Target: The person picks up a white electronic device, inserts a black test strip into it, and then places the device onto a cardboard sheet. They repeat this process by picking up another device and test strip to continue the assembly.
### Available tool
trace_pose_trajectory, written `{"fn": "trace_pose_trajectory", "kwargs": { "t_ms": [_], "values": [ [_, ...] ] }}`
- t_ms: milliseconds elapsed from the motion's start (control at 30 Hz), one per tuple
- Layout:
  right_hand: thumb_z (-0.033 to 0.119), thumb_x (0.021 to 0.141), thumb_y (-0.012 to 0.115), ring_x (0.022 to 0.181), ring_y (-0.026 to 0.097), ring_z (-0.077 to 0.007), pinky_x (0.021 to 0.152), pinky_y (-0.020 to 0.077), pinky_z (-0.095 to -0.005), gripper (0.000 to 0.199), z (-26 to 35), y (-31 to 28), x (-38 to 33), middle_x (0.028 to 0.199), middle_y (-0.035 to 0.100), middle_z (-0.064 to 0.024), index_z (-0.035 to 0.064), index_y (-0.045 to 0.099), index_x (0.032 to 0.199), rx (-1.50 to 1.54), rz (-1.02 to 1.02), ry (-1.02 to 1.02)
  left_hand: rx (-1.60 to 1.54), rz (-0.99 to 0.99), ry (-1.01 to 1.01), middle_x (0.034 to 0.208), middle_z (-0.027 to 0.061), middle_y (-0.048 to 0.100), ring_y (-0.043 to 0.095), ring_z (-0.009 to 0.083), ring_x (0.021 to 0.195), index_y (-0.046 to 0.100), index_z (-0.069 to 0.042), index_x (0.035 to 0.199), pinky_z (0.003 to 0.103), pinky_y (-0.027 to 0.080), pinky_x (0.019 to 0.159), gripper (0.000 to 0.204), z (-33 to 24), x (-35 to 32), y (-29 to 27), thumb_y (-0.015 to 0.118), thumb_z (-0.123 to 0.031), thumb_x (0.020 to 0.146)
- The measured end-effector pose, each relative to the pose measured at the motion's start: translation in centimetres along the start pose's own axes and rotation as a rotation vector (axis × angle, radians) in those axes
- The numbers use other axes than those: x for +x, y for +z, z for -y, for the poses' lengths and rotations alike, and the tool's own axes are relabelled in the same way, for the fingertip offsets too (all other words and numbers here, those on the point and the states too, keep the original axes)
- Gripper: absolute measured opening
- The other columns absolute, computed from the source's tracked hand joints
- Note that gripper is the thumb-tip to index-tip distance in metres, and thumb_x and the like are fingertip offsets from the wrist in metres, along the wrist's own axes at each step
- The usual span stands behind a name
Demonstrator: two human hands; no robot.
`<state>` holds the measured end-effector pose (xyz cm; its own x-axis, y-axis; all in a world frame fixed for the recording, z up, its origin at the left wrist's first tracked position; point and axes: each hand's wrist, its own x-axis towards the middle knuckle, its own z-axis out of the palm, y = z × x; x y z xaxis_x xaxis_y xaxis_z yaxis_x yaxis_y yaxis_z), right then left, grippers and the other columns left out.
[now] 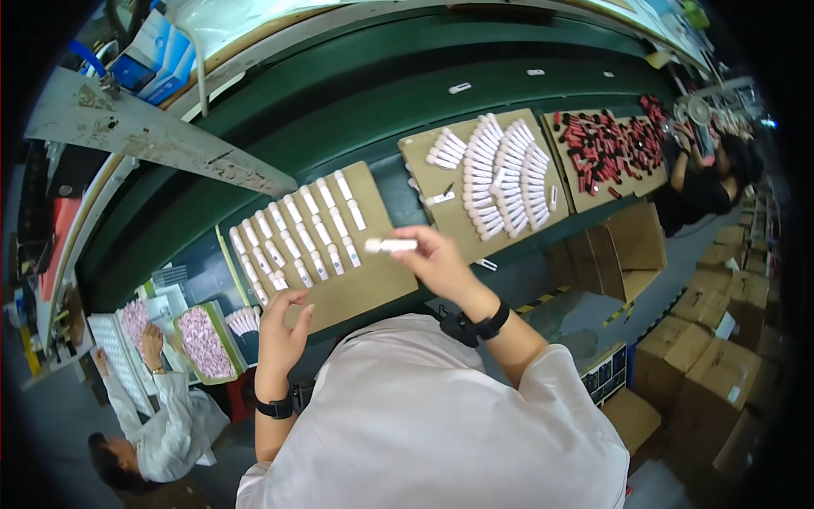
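1. My right hand pinches one small white tube between thumb and fingertips, holding it level just above the near right part of the cardboard sheet.
2. My left hand is loosely spread, fingers curled, grasping nothing; it rests at the near edge of the same sheet, close to the lowest tubes.
3. The rows of white tubes lie in slanted lines across the sheet, close together, some touching.
4. Handling, as I judge it: the tube looks light, rigid and smooth, so a two-finger pinch around its middle should suffice; its round body would roll if set down carelessly, and the glossy surface may slip under a weak grip.
5. The sheet lies on the green conveyor belt. A second sheet with denser white tubes follows to the right, then a sheet of red tubes.
6. Another person in white works at lower left beside a tray of pink pieces.
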<state>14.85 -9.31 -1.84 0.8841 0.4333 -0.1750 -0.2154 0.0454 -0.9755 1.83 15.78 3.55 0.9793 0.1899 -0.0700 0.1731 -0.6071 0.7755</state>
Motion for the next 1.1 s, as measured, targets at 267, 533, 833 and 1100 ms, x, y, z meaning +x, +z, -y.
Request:
{"fn": "trace_pose_trajectory", "kwargs": {
  "t_ms": [267, 533, 833, 1100],
  "values": [
    [0.009, 0.085, 0.068, 0.073, 0.058, -0.0088, 0.065, 0.0474, -0.0228, 0.018, 5.6, 5.9, -4.3, 0.088, 0.065, -0.0040, 0.0031, 0.063, 0.101, -0.181, 0.203, -0.069, -0.137, 0.088, 0.208, 0.096, 0.0135, 0.064, 0.063, 0.0259, 0.093, 0.062, 0.000, 0.104, 0.034, 0.048, 0.082, 0.029, -6.3, 0.9, -2.0, 0.071, -0.001, 0.076],
    [0.005, 0.082, 0.069, 0.077, 0.059, -0.0125, 0.068, 0.0473, -0.0249, 0.021, 6.7, 8.3, -5.4, 0.089, 0.064, -0.0051, 0.0018, 0.063, 0.102, -0.295, 0.229, -0.391, -0.169, 0.111, 0.218, 0.096, 0.0118, 0.065, 0.063, 0.0249, 0.089, 0.062, -0.001, 0.104, 0.032, 0.048, 0.079, 0.032, -4.7, -1.1, -3.6, 0.074, -0.004, 0.074],
    [-0.005, 0.075, 0.071, 0.080, 0.058, -0.0199, 0.072, 0.0451, -0.0294, 0.027, 8.9, 9.2, -6.6, 0.092, 0.063, -0.0129, -0.0049, 0.062, 0.101, -0.222, 0.230, -0.448, -0.293, 0.019, 0.447, 0.093, 0.0104, 0.064, 0.061, 0.0225, 0.087, 0.063, 0.000, 0.101, 0.031, 0.047, 0.077, 0.030, -5.6, -2.2, -5.7, 0.076, -0.009, 0.076],
    [-0.004, 0.074, 0.072, 0.080, 0.059, -0.0215, 0.071, 0.0459, -0.0294, 0.028, 9.5, 10.7, -6.3, 0.092, 0.063, -0.0126, -0.0037, 0.062, 0.100, -0.284, 0.306, -0.585, -0.257, 0.029, 0.471, 0.091, 0.0106, 0.064, 0.060, 0.0248, 0.084, 0.063, 0.000, 0.098, 0.032, 0.047, 0.074, 0.029, -5.1, -3.1, -6.7, 0.077, -0.006, 0.072]
  ]
}}
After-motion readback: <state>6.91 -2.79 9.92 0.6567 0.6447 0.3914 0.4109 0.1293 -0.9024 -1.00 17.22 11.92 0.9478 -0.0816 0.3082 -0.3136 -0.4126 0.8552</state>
